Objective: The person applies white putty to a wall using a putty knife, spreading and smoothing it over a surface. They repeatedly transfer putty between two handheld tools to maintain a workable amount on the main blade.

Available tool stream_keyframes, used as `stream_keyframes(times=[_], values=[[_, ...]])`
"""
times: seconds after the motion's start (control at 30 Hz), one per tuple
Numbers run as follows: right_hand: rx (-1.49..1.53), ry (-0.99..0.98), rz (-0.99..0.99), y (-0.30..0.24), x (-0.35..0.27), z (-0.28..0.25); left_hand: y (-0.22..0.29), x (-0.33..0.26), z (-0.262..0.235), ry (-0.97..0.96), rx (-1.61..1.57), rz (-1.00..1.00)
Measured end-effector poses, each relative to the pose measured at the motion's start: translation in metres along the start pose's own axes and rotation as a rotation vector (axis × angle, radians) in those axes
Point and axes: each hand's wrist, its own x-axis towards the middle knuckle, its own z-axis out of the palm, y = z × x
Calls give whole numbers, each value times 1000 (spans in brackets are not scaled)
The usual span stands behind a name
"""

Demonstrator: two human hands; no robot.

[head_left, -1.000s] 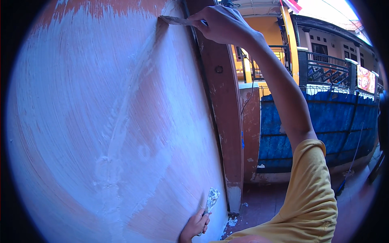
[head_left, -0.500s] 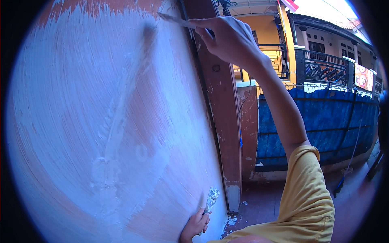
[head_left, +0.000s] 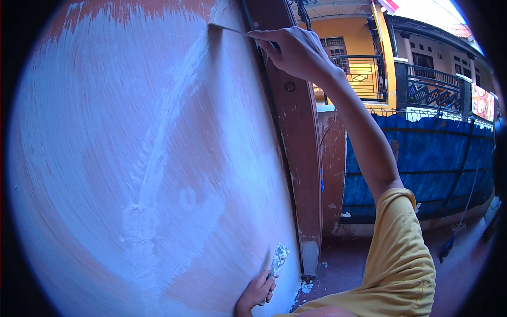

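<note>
Right hand [head_left: 298, 53] raised overhead, closed around a putty knife [head_left: 224, 28]; blade extends leftward from the fingers, long axis near horizontal, edge against the plastered wall [head_left: 105, 158]. Left hand [head_left: 256, 292] low, gripping a 2nd scraper [head_left: 278, 257], blade up, well apart.

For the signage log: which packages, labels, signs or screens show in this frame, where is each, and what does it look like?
Banner: hung on the balcony railing at far right; rectangular, orange and red with pale patches.
Flag or cloth corner: top edge, above the yellow house front; red and white.
No packages, labels or screens show.
</note>
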Motion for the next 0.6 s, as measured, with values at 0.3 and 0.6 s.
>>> stream_keyframes(times=[0.3, 0.6], values=[[722, 233, 272, -38, -65, 51, -3, 3, -1, 0, 2, -3], [657, 382, 174, -39, -55, 103, -14, 9, -1, -15, -44, -13]])
